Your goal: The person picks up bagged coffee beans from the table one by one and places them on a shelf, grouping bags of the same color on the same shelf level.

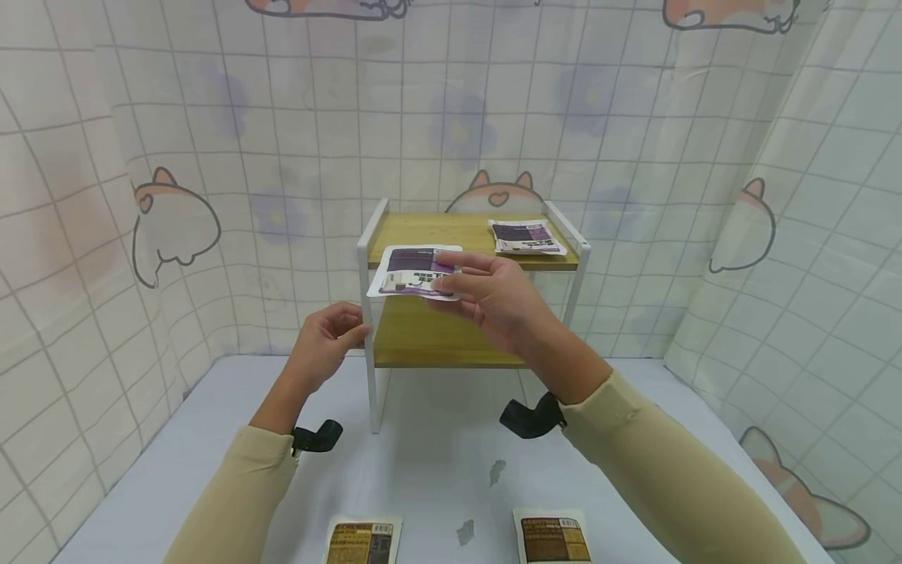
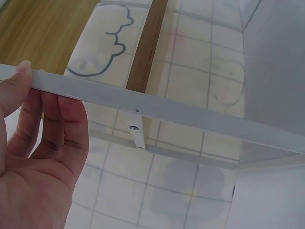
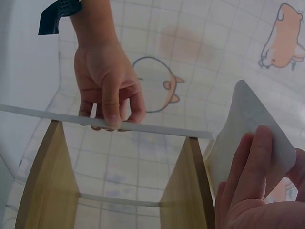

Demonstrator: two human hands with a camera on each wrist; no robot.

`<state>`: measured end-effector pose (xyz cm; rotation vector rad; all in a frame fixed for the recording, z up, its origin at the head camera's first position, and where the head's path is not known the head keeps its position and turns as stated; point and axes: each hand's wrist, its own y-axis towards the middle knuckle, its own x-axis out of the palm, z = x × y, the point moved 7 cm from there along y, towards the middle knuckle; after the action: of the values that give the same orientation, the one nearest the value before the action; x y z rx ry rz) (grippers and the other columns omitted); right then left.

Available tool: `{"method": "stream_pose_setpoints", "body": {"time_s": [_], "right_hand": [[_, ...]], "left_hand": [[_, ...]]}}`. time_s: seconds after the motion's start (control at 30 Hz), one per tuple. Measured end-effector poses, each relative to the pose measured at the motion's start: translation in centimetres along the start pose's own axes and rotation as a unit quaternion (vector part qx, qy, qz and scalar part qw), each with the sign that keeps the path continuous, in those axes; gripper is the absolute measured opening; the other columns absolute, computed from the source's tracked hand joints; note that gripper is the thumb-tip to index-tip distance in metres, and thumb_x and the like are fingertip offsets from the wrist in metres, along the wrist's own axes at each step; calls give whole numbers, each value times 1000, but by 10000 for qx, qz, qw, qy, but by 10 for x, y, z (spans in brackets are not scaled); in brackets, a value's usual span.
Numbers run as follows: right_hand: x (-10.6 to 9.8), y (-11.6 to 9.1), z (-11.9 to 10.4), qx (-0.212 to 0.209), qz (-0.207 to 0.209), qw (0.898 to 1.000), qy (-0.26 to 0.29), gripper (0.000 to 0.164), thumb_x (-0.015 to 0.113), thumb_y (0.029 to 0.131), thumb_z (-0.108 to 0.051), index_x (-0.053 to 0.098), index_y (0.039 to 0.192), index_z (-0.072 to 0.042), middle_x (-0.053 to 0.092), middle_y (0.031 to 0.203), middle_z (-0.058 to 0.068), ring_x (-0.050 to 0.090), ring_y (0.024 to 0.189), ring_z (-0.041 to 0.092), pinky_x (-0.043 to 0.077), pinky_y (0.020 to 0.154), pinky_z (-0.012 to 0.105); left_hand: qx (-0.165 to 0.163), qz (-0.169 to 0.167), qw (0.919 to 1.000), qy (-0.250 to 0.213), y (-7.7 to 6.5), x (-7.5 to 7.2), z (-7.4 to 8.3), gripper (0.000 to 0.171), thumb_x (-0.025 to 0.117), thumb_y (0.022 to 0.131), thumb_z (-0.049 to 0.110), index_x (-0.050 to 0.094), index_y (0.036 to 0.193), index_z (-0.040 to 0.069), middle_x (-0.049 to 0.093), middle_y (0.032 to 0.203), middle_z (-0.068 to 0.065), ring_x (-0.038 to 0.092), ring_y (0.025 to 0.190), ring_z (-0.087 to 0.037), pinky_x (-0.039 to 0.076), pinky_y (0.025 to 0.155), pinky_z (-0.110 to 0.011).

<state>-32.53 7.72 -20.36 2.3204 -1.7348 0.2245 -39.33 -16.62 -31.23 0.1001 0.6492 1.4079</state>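
My right hand (image 1: 493,298) pinches a flat white-and-purple packet (image 1: 412,270) between thumb and fingers, in front of the top board of a small two-tier shelf (image 1: 430,227). In the right wrist view the packet's plain white back (image 3: 255,129) faces the camera. My left hand (image 1: 327,345) grips the shelf's white front left post (image 1: 368,337); in the left wrist view thumb and fingers (image 2: 71,124) wrap this white bar (image 2: 95,89). A similar purple packet (image 1: 527,236) lies at the right end of the top board.
On the white table (image 1: 437,454) near the front edge lie two brown packets, one on the left (image 1: 362,540) and one on the right (image 1: 553,539). The shelf's lower wooden board (image 1: 430,337) sits below the top one. A tile-patterned curtain (image 1: 296,157) surrounds the table.
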Motion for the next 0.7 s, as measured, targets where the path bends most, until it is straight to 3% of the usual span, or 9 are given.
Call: {"method": "stream_pose_setpoints", "body": {"time_s": [0.43,0.7], "right_hand": [[-1,7,2,-8,-35,10000,7,38,69,97,-5,66,135,-4,61,141,10,67,123,33,61,87,31],[0,9,1,40,-53,10000,-55,45,73,93,-3,64,137,-4,61,138,13,69,117,29,60,90,29]], "left_hand": [[-26,-14,9999,103,0,1,0,27,67,101,19,66,122,3,72,114,-17,71,105,-28,60,91,-27],[-16,-16,10000,60,0,0,0,20,68,100,19,68,117,9,73,113,-16,71,105,-28,60,90,-27]]}}
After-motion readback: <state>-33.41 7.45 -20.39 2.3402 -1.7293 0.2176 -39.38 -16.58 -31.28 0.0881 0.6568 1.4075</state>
